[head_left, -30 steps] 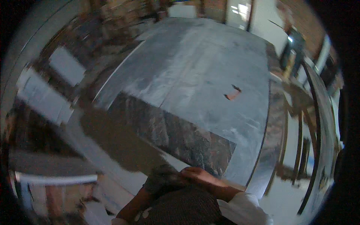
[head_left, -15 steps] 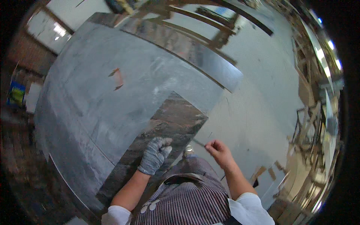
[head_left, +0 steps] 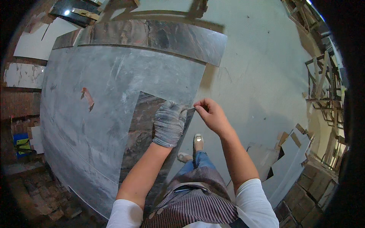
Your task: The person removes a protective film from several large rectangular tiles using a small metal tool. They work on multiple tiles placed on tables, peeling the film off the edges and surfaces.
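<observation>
A long slab with dark brown and grey marbling [head_left: 134,146] lies on the big grey table top along its near right edge. My left hand [head_left: 167,123], in a grey stained knitted glove, is closed above the slab's far right corner. Its fingertips meet one end of a thin dark strip [head_left: 191,109], and whether they grip it is hidden. Just past the slab's edge, my bare right hand [head_left: 213,116] pinches the strip's other end between thumb and fingers. The strip's exact kind is too small to tell.
The grey table top [head_left: 95,129] carries a torn reddish-brown scrap [head_left: 87,98]. A second marbled slab [head_left: 152,38] runs along its far edge. Wooden frames [head_left: 323,83] stand at far right. White board pieces [head_left: 285,167] lie on the floor at lower right, near my shoes [head_left: 197,142].
Both hands have moved farther forward, to the slab's far right corner. My right hand has come close to the left, bringing the thin strip against the gloved fingers. The view has turned.
</observation>
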{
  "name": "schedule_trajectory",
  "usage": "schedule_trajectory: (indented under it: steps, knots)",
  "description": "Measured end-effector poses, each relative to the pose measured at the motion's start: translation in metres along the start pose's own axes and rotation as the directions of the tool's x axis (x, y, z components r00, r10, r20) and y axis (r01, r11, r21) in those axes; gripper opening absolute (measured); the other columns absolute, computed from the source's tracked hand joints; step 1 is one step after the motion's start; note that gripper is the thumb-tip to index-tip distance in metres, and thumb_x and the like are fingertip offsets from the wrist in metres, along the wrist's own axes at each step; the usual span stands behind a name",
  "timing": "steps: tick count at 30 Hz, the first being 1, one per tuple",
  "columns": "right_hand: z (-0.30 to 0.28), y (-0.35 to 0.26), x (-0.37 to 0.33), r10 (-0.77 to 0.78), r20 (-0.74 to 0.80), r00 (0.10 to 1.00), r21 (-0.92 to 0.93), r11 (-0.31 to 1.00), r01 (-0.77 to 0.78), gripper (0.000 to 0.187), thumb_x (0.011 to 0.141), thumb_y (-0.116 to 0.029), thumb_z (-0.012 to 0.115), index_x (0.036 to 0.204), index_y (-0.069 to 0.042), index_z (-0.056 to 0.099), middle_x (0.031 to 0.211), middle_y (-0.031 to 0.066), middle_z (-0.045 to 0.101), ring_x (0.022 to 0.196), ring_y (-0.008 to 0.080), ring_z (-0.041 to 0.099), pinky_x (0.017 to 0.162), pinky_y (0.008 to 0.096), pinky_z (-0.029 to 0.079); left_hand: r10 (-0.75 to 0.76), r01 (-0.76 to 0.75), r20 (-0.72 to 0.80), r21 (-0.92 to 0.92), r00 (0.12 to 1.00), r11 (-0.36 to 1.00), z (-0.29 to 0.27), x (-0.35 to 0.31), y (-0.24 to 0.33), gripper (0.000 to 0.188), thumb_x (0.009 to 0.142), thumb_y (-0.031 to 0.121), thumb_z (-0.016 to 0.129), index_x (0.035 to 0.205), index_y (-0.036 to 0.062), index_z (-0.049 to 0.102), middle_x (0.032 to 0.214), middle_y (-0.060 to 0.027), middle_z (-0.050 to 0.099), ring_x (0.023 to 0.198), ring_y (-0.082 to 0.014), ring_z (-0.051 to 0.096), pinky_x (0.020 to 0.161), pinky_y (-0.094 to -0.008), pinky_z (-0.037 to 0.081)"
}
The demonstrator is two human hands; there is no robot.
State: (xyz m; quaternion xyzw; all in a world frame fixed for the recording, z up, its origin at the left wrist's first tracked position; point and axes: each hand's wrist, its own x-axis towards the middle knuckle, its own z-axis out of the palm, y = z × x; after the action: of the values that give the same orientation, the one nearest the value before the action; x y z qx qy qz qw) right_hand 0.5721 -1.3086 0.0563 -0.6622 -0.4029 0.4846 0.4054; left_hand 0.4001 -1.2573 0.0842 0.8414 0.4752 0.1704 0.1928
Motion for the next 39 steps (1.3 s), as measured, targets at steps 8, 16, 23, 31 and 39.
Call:
schedule_trajectory:
  steps: [8,16,23,31,39]
  knots:
    - [-0.006,0.012,0.013,0.076,0.127,0.989,0.087,0.992,-0.088,0.016,0.095,-0.017,0.066,0.090,-0.002,0.061,0.075,0.0011,0.063,0.067,0.0076,0.055,0.061,0.0239,0.046,0.038,-0.038,-0.045,-0.006,0.998,0.999,-0.002,-0.002,0.010,0.016,0.078,0.008,0.071,0.094,0.0074,0.070,0.088,-0.0135,0.063,0.087,-0.0331,0.061,0.078,-0.0434,0.049]
    - [0.006,0.027,0.003,0.007,0.001,1.000,0.269,0.963,-0.007,0.015,0.089,-0.015,0.070,0.087,-0.001,0.063,0.077,0.0038,0.065,0.070,0.0092,0.059,0.063,0.0267,0.049,0.073,-0.073,0.000,0.017,0.997,0.997,-0.004,0.007,0.014,0.013,0.078,0.008,0.072,0.091,0.0065,0.069,0.084,-0.0132,0.064,0.083,-0.0335,0.061,0.077,-0.0434,0.049]
    - [0.018,0.030,-0.004,-0.026,-0.130,0.991,0.247,0.967,0.057,0.014,0.089,-0.012,0.070,0.085,-0.001,0.063,0.076,0.0037,0.065,0.071,0.0094,0.061,0.064,0.0262,0.050,0.102,-0.104,0.038,0.037,0.994,0.994,-0.003,0.011,0.009,0.012,0.079,0.009,0.071,0.090,0.0068,0.070,0.086,-0.0130,0.065,0.083,-0.0339,0.062,0.078,-0.0434,0.049]
    - [0.030,0.026,-0.014,0.010,-0.202,0.979,0.326,0.944,0.058,0.011,0.092,-0.009,0.067,0.087,-0.001,0.061,0.079,0.0054,0.068,0.073,0.0105,0.065,0.067,0.0262,0.053,0.160,-0.162,0.034,0.072,0.986,0.984,-0.005,0.011,0.008,0.009,0.079,0.009,0.072,0.088,0.0073,0.070,0.084,-0.0127,0.064,0.081,-0.0331,0.061,0.076,-0.0435,0.048]
    - [0.019,0.027,-0.007,-0.002,-0.084,0.996,0.268,0.963,0.025,0.011,0.092,-0.008,0.066,0.087,-0.001,0.059,0.079,0.0047,0.067,0.073,0.0100,0.065,0.067,0.0249,0.053,0.164,-0.165,0.008,0.054,0.986,0.985,-0.005,0.009,0.011,0.011,0.078,0.007,0.074,0.087,0.0069,0.069,0.081,-0.0115,0.062,0.079,-0.0316,0.060,0.074,-0.0422,0.048]
